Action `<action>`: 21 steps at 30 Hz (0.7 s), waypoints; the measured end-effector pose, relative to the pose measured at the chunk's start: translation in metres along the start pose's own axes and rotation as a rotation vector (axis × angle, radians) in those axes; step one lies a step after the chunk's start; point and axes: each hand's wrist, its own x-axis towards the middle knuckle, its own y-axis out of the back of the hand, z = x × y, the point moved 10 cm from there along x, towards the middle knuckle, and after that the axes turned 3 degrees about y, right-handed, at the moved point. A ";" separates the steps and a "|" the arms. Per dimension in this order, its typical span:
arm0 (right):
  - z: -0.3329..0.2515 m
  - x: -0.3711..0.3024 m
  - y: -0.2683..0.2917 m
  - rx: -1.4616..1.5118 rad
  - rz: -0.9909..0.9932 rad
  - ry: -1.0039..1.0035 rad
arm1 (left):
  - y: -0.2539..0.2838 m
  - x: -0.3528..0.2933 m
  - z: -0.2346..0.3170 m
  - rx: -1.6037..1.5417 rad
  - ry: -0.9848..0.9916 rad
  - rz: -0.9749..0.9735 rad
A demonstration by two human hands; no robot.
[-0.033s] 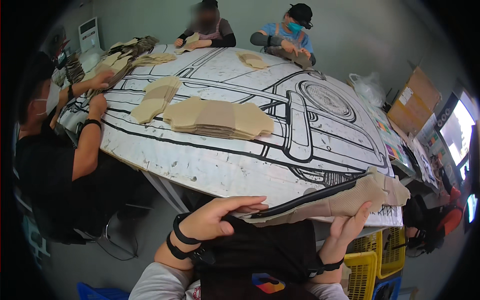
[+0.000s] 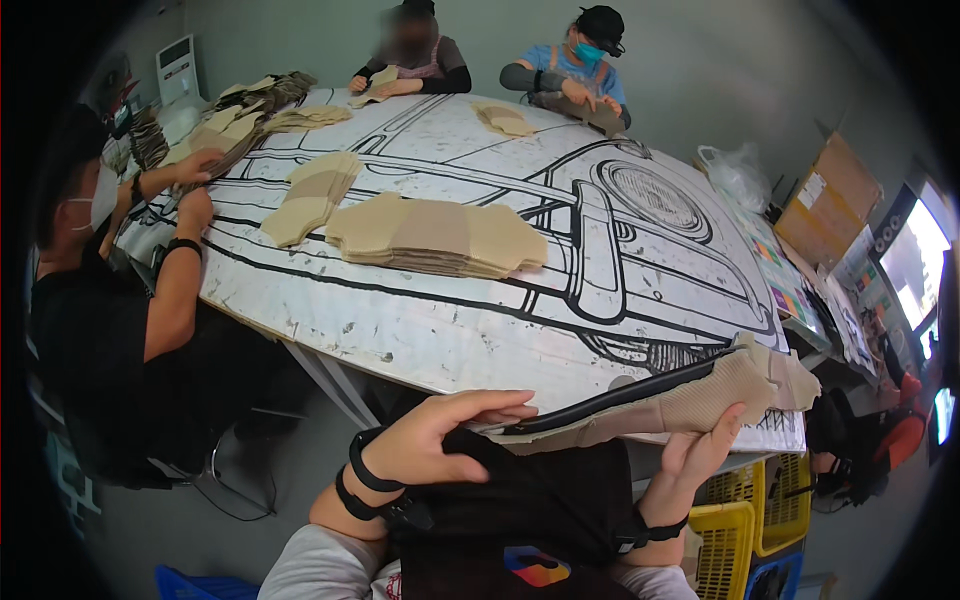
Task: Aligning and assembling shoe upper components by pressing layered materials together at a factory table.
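Note:
A beige mesh fabric piece (image 2: 695, 402) with a long black edge strip (image 2: 625, 394) lies slantwise over the table's near edge. My right hand (image 2: 697, 447) grips its lower edge near the right end, thumb in front. At the left tip of the piece, my left hand (image 2: 435, 437) has its fingers stretched out flat and the thumb held apart. Its fingertips reach the strip's end; whether they press on it I cannot tell. Beyond, a wide stack of beige cut pieces (image 2: 430, 232) rests on the table, beside a smaller stack (image 2: 318, 195).
The table (image 2: 410, 345) has a white cover with black line drawings. One person (image 2: 110, 290) works at the left; two more sit at the far side. Heaped pieces (image 2: 265, 95) lie at the far left. Yellow crates (image 2: 722, 548) stand below right, near a cardboard box (image 2: 830, 205).
My left thumb has moved down and slightly right, farther from the fingers. The fabric piece and my right hand look the same. The left person's hand has shifted slightly.

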 end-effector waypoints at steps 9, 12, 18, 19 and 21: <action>-0.005 -0.003 0.007 0.113 -0.030 0.005 | -0.004 0.003 0.016 0.575 -0.096 0.298; -0.004 -0.003 0.006 0.122 -0.037 -0.028 | -0.008 0.006 0.025 0.618 -0.170 0.305; 0.009 -0.007 -0.002 0.189 -0.044 -0.172 | 0.018 -0.002 0.011 0.472 -0.007 0.446; 0.009 -0.008 -0.006 0.238 -0.060 -0.195 | 0.024 -0.005 0.007 0.349 0.039 0.473; -0.003 -0.006 -0.015 0.061 -0.130 -0.089 | 0.032 -0.009 -0.004 0.159 0.127 0.528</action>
